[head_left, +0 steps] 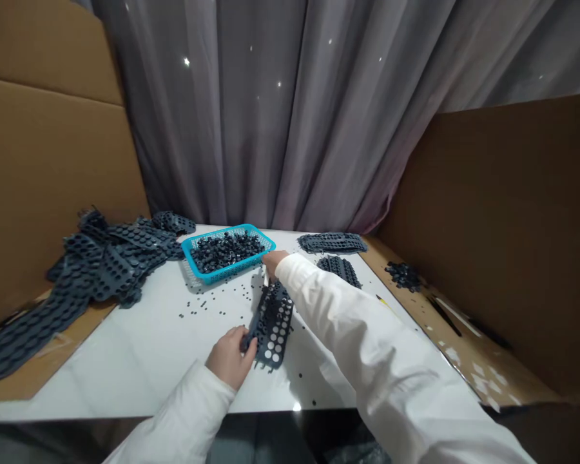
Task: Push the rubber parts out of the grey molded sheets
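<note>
A dark blue-grey perforated rubber sheet (281, 335) lies on the white table, with rows of round holes showing the white surface beneath. Along its left side, a strip is lifted and tilted up. My left hand (232, 357) pinches the near end of that strip between thumb and fingers. At the sheet's far end is my right hand (273, 261), closed, just by the corner of the blue basket (207, 277). A thin white piece shows beneath its fingers; I cannot tell what it is. The basket is filled with small black round pieces (227, 251).
Perforated sheets (111, 258) are heaped at the left. Stacked sheets (332, 243) and another smaller stack (339, 269) lie at the back right. Tiny black discs (203, 304) are scattered on the table (140, 361). Black pieces (402, 276) are piled on cardboard at right. Cardboard walls (502, 245) flank both sides.
</note>
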The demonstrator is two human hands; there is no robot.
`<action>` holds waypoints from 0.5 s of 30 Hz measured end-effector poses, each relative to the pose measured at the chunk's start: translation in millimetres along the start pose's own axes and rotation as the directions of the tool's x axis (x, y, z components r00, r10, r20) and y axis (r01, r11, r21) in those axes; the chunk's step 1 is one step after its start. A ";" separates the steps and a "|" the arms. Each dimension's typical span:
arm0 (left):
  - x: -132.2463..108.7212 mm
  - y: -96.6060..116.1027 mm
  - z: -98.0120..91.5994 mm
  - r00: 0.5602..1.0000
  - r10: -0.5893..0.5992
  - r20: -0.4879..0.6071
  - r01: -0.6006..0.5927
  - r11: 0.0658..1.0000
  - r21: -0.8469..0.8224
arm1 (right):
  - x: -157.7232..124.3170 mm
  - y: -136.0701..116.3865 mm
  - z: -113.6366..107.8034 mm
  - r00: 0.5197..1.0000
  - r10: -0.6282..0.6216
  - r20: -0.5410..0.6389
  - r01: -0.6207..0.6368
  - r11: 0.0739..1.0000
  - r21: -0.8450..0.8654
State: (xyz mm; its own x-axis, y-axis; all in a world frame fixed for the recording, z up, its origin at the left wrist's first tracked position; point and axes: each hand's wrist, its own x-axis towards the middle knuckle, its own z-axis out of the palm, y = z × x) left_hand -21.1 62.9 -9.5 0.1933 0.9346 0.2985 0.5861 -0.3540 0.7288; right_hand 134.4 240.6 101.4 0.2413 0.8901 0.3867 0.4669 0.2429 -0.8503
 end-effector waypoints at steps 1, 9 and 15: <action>-0.2 -3.3 -2.9 0.997 0.065 -0.052 -0.061 0.996 0.069 | -10.9 1.9 -3.8 0.998 0.013 0.064 -0.014 1.000 0.002; 0.3 -10.7 -12.2 0.981 0.172 -0.085 -0.163 0.981 0.106 | -172.4 20.2 -64.4 0.982 0.051 0.184 -0.106 0.948 0.301; 2.7 -18.6 -16.9 0.971 0.238 0.015 -0.237 0.959 0.153 | -241.6 27.3 -32.4 0.977 0.167 0.133 -0.208 0.887 0.412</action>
State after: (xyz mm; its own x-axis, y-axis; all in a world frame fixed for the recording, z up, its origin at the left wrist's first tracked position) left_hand -44.8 71.4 -11.8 0.3391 0.8240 0.4539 0.6368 -0.5562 0.5339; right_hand 116.4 19.7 -3.7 0.2008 0.9613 0.1885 0.0137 0.1897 -0.9817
